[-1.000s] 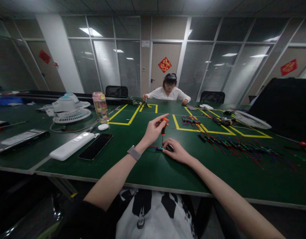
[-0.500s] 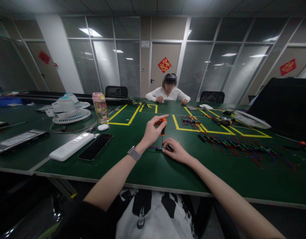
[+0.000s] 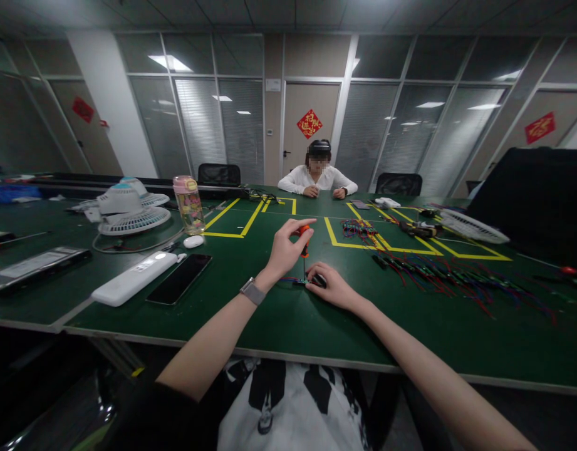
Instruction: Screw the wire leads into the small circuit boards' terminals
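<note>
My left hand (image 3: 285, 248) pinches the orange handle of a small screwdriver (image 3: 304, 240), held upright with its tip down on a small dark part with coloured wires (image 3: 303, 281). My right hand (image 3: 332, 285) lies on the green table (image 3: 279, 313) with its fingers closed round that part, holding it in place. A grey watch is on my left wrist (image 3: 253, 290).
A white power bank (image 3: 135, 277) and a black phone (image 3: 179, 277) lie to the left, with a white fan (image 3: 128, 210), a pink bottle (image 3: 188, 203) and a mouse beyond. Many coloured wired parts (image 3: 438, 272) spread to the right. Another person (image 3: 317, 175) sits across the table.
My left fingers have shifted on the screwdriver handle, the index finger now stretched out over its top. The person opposite has drawn both hands together.
</note>
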Demonstrator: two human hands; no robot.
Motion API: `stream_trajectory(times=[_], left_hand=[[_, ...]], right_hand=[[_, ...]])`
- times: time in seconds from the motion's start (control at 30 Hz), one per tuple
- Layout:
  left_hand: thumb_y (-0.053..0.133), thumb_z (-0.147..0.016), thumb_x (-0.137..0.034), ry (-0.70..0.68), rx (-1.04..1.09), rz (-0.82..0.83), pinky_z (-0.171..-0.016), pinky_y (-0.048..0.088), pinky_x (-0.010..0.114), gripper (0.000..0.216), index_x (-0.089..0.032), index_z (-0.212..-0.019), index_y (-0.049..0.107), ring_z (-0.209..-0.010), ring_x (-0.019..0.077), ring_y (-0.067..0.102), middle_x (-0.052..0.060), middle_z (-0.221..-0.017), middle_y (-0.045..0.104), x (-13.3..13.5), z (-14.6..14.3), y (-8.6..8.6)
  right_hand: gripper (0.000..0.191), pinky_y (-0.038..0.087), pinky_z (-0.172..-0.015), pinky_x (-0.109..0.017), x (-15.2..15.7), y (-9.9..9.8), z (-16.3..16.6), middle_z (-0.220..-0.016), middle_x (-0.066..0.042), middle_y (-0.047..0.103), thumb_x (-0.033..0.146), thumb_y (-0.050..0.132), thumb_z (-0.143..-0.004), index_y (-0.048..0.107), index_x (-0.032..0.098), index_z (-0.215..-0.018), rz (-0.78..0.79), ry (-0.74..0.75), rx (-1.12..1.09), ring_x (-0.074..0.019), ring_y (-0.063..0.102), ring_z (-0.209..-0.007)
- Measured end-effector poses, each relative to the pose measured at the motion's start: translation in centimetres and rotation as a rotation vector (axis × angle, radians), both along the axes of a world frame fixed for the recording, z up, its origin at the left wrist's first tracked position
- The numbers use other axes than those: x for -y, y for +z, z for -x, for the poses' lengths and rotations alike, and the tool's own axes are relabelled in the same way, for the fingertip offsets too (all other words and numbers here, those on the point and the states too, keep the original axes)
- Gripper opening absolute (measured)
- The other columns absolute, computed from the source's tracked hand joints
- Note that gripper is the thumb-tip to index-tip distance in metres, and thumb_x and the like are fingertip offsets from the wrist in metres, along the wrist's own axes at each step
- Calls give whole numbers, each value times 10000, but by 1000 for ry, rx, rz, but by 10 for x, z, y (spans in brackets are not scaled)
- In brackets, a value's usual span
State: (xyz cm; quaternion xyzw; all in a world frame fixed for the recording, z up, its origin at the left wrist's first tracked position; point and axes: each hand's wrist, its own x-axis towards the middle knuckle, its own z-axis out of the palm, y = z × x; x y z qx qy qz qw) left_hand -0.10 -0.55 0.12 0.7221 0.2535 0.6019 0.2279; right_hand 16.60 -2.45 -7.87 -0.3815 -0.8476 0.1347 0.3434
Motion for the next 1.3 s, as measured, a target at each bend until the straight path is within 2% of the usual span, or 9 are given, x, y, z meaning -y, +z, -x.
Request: stream_trajectory(times=[0.07,0.17,0.27,0.47,0.6,0.7,0.87,1.07,1.3], left_hand=[[551,-866,-283,20,-24,-15,-816,462,232,265,-211,-1089,676,-919,141,579,51,-994,600,1,0,1],[449,-914,-233,-53,-21,12,-894,441,250,311,-222,-1161,639,-1027,147,569,59,-1086,608,1,0,2],[442,-917,-230,-116,19,73,-877,461,269,336,-208,-1215,596,-969,148,604,65,-1069,641,1,-1,1],[585,-844,-287,20,-1,5,-794,477,238,271,-205,-1089,669,-890,140,580,52,-976,593,0,0,0],[469,-908,-247,-61,3,33,-836,460,251,308,-219,-1170,629,-983,152,578,63,-1079,606,-1,0,0],[454,-913,-231,-113,37,72,-837,467,264,335,-211,-1218,591,-950,149,602,63,-1072,633,-1,-1,-1],[602,-831,-273,37,7,-3,-778,465,236,258,-198,-1066,679,-861,135,568,43,-932,591,2,-1,1],[429,-921,-228,-79,30,70,-782,466,248,329,-197,-1191,614,-851,124,588,55,-1024,624,0,0,1],[605,-832,-289,16,6,4,-792,466,230,261,-213,-1068,686,-894,136,566,48,-974,569,0,0,0]], right_hand=[[54,454,-863,-380,1,1,0,-950,-65,609,193,630,-786,577,192,-796,1,0,-2,-208,579,-916],[55,454,-862,-384,2,2,1,-951,-65,611,187,630,-784,577,191,-796,2,-4,-1,-208,578,-914],[58,453,-865,-387,3,3,1,-959,-68,613,183,634,-780,579,191,-797,8,-18,11,-213,578,-924],[60,454,-858,-381,2,4,2,-955,-72,614,176,637,-776,581,186,-794,10,-12,11,-214,577,-918],[65,450,-858,-376,2,2,2,-947,-68,610,169,637,-778,578,182,-802,8,-15,12,-209,572,-915],[70,448,-861,-374,1,2,2,-946,-65,611,170,641,-776,579,184,-805,9,-20,17,-207,571,-917],[69,449,-861,-378,2,3,2,-951,-68,611,173,644,-775,580,183,-800,17,-28,14,-209,569,-917],[65,449,-862,-374,2,3,2,-955,-68,610,173,642,-777,583,182,-805,14,-21,11,-207,570,-919],[56,453,-849,-368,1,2,2,-942,-65,611,185,640,-784,588,182,-803,10,-20,7,-204,574,-901]])
